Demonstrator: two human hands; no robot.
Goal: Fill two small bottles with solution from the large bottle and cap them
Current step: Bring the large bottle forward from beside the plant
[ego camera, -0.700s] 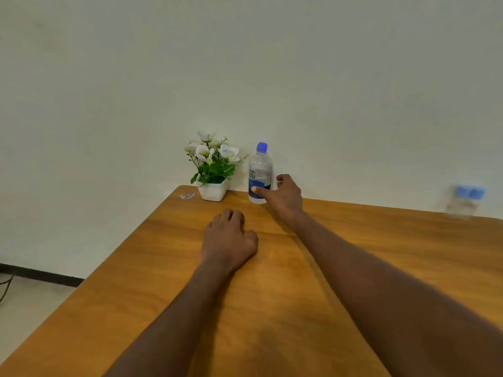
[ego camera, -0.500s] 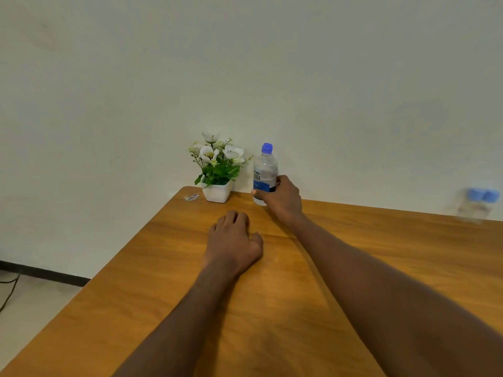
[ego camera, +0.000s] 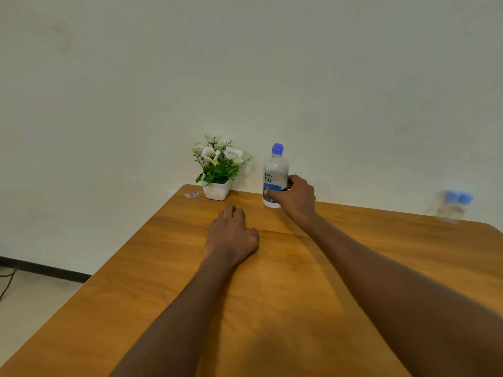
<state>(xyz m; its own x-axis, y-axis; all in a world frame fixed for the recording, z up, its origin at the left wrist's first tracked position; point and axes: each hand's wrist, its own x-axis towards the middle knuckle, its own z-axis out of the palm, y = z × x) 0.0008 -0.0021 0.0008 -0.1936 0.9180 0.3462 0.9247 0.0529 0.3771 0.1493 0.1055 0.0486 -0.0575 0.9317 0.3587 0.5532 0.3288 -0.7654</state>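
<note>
**Right hand on the large bottle at the far edge of the table**

Where the table [ego camera: 353,268] meets the wall, the large bottle [ego camera: 275,178] stands upright, its long axis vertical, just right of a small potted plant [ego camera: 217,170]. The right hand [ego camera: 298,197] reaches it from the near right: the thumb crosses the front of the lower label and the other fingers curl behind, so the hand grasps the bottle low on its body. The base appears to rest on the wood. The left hand [ego camera: 231,235] lies palm down on the table, nearer than the bottle and to its left, fingers loosely bent and holding nothing; it is close enough to help, yet the right hand alone has the bottle. The two small bottles [ego camera: 453,208] stand touching at the far right, well apart from both hands, so the large bottle would probably have to travel rightward or they leftward.

The large bottle is clear plastic with a blue screw cap, on, and a white and blue label. The small bottles are blurred: clear bodies, pale blue caps on.
</note>
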